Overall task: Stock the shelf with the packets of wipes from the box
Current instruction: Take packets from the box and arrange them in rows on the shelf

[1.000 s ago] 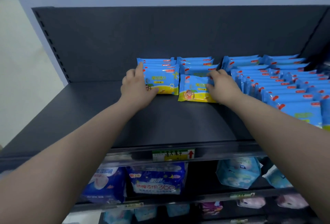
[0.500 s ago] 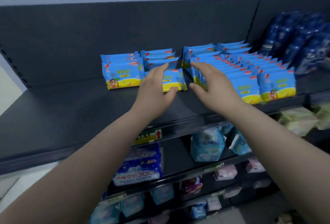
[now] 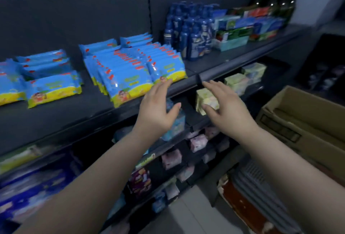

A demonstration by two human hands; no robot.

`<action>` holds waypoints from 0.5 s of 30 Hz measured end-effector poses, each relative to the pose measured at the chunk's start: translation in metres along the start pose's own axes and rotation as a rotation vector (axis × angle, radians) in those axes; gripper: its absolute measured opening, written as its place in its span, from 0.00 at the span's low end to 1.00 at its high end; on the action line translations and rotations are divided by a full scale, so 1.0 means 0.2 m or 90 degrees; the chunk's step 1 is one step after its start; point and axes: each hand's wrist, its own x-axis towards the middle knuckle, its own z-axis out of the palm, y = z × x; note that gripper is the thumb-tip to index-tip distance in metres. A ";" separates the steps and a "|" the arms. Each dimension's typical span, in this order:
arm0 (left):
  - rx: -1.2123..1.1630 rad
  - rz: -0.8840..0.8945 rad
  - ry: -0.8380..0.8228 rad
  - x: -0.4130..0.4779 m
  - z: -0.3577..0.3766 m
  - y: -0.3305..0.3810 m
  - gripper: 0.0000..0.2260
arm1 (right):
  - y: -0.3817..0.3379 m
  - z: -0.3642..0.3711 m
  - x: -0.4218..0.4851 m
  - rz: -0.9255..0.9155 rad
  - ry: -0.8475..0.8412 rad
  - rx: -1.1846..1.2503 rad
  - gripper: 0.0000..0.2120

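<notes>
Both hands are released and empty, and the brown cardboard box lies rightward, nearer the right hand than the left hand.

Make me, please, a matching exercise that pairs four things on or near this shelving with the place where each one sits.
Things
1. blue and yellow plastic wipe packets
2. dark blue plastic bottles
3. brown cardboard box
4. pale yellow-green square pack

Places
A. at the lower right, in front of the shelving
B. in rows on the left part of the top dark shelf
C. one level under the top shelf
D. on the top shelf, right of the wipe packets

Pairs: 1-B; 2-D; 3-A; 4-C
</notes>
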 end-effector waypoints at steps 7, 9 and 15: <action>-0.082 0.037 -0.099 0.11 0.65 0.53 0.27 | 0.66 -0.32 -0.43 0.149 0.023 -0.066 0.28; -0.097 0.054 -0.128 0.12 0.80 0.67 0.27 | 0.82 -0.41 -0.54 0.187 0.030 -0.079 0.28; -0.140 0.085 -0.216 0.17 1.17 0.95 0.28 | 1.20 -0.60 -0.80 0.292 0.053 -0.095 0.26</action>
